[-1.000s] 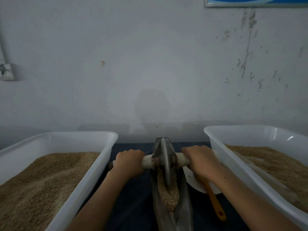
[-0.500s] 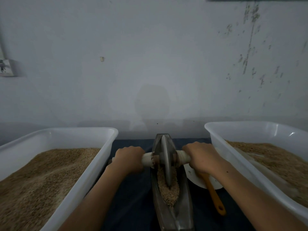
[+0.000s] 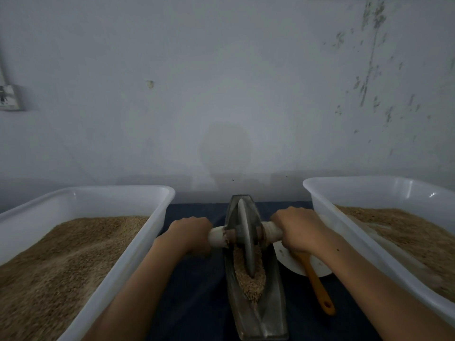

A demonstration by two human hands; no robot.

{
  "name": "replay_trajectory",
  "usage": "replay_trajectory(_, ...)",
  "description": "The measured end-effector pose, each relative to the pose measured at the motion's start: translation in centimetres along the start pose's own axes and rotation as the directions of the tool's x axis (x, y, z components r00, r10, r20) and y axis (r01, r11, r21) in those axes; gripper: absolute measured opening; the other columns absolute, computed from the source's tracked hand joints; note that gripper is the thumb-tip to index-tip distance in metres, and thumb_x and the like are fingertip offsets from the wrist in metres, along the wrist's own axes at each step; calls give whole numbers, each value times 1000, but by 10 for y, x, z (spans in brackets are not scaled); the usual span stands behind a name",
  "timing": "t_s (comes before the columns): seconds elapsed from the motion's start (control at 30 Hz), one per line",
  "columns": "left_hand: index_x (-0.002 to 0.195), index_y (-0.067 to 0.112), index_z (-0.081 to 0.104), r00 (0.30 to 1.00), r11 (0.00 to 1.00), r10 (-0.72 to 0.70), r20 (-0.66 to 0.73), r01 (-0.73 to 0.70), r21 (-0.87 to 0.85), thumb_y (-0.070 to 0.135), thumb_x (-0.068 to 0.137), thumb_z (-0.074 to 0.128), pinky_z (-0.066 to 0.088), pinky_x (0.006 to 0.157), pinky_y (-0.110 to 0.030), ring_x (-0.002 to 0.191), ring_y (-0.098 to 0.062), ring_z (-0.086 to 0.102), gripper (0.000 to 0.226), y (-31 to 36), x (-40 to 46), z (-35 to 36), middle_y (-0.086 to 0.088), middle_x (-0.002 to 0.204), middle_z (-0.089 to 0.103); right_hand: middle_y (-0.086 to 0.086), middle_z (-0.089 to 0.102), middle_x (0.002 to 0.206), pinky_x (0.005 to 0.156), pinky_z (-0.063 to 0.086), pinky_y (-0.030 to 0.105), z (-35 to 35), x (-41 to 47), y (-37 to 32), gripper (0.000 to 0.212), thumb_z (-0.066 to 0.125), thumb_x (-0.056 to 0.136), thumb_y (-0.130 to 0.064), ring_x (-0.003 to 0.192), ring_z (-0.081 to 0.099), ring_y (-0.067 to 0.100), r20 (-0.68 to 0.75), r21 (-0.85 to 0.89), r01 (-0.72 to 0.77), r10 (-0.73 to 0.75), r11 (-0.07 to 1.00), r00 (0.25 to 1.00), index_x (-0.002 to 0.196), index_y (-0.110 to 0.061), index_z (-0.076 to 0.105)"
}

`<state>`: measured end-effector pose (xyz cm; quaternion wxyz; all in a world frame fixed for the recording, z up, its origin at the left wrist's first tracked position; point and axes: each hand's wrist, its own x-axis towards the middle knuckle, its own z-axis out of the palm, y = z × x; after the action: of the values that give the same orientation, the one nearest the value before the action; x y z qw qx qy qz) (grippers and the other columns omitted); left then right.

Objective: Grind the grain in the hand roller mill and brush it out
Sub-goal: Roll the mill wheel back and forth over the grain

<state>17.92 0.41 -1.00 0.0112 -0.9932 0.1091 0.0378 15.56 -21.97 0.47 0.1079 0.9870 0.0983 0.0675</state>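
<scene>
A boat-shaped metal trough (image 3: 270,318) lies lengthwise on the dark cloth between two tubs. A thin metal grinding wheel (image 3: 246,237) stands upright in it, near the far end, on a pale axle (image 3: 218,236). My left hand (image 3: 190,235) grips the axle's left end and my right hand (image 3: 298,230) grips its right end. Brown grain (image 3: 251,279) fills the trough's middle, heaped on the near side of the wheel.
A white tub (image 3: 157,212) of grain stands on the left and another white tub (image 3: 322,205) on the right, both close to the trough. An orange-handled brush (image 3: 320,289) lies across a white dish (image 3: 290,263) under my right wrist. A grey wall rises just behind.
Both hands have pushed the wheel a little farther away along the trough, towards its far end. More of the grain shows on the near side of the wheel.
</scene>
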Motion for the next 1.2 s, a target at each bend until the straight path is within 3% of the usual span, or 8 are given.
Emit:
replay_trajectory(0.13,115,20,59,1000,1000,-7,-18,7,-13,32,79,70,44,82,-33,98,-20,59,40,1,-2,1,-2,109,64,3,61,110,72,40,28,-1,1,-2,25,61,86,-13,99,60,21,7,-14,-19,19,1000,1000,110,-18,61)
replay_trajectory(0.33,105,23,56,942,996,-2,-335,30,79,33,86,60,39,74,-30,92,-19,59,22,12,-5,2,1,102,62,1,61,109,77,34,28,7,-1,-1,21,53,87,-11,101,59,21,-105,70,-58,65,996,992,105,-22,56)
replay_trajectory(0.4,104,23,55,926,996,0,-377,33,82,33,87,59,37,72,-29,91,-18,58,20,14,-6,2,1,101,62,1,62,107,76,32,28,10,-2,-1,19,52,87,-11,99,59,21,-148,87,-56,69,995,987,102,-22,55)
replay_trajectory(0.6,111,21,58,979,993,11,-204,13,115,31,81,65,42,75,-31,96,-21,60,32,10,-6,-2,-2,106,63,3,62,108,75,42,29,3,-3,1,25,56,86,-11,98,60,21,-34,74,-28,30,997,999,109,-19,59)
replay_trajectory(0.7,116,21,58,997,998,16,-80,-11,58,33,79,69,44,80,-33,98,-21,60,41,6,-5,-3,-3,108,64,3,61,104,69,41,29,-2,-3,2,22,60,84,-13,88,57,19,70,49,-6,3,999,998,105,-17,60)
replay_trajectory(0.8,118,21,57,999,1000,11,-41,-10,22,34,78,70,45,83,-34,99,-21,60,44,4,-6,-2,-3,109,64,2,62,103,69,40,28,-3,-3,1,23,60,84,-14,89,58,18,70,37,-5,3,999,998,107,-17,61)
replay_trajectory(1.0,111,22,59,984,998,-18,-180,28,55,32,80,67,41,74,-31,95,-20,60,34,9,-5,0,-1,104,64,3,61,108,76,39,30,3,-3,-1,22,53,86,-10,100,60,22,-99,59,-21,27,998,995,105,-20,57)
replay_trajectory(1.2,106,21,57,951,994,-22,-307,54,98,30,85,60,41,76,-31,96,-21,60,23,14,-6,3,-1,104,63,1,61,110,78,34,30,9,1,-2,21,51,88,-9,103,59,22,-157,59,-36,45,998,987,104,-22,55)
